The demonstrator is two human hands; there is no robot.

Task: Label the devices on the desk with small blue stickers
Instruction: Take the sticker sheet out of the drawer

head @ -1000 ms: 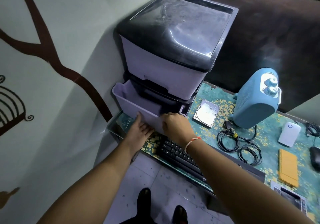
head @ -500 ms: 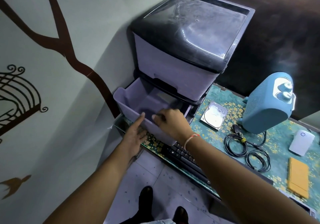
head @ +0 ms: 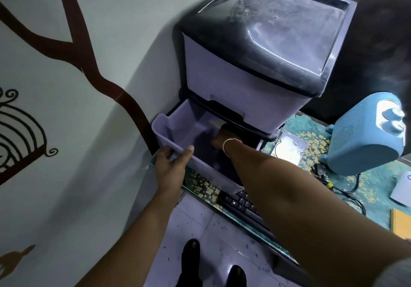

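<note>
A lilac drawer (head: 178,128) of the plastic drawer unit (head: 244,82) stands pulled out over the desk's left end. My left hand (head: 170,166) grips its front rim, thumb inside. My right hand (head: 222,138) reaches deep into the drawer; its fingers are hidden in shadow under the upper drawer. On the desk lie a bare hard drive (head: 289,150), a blue heater (head: 364,133), a white device (head: 401,186) and a black keyboard (head: 242,204). No stickers are visible.
The wall with a tree decal (head: 89,68) is close on the left. Black cables (head: 338,184) lie by the heater, and an orange pad (head: 400,222) sits at the right edge. My shoes (head: 191,260) stand on the tiled floor below.
The drawer has slid further out. My right hand moved from the drawer's front into its back, and my left hand shifted to grip the rim.
</note>
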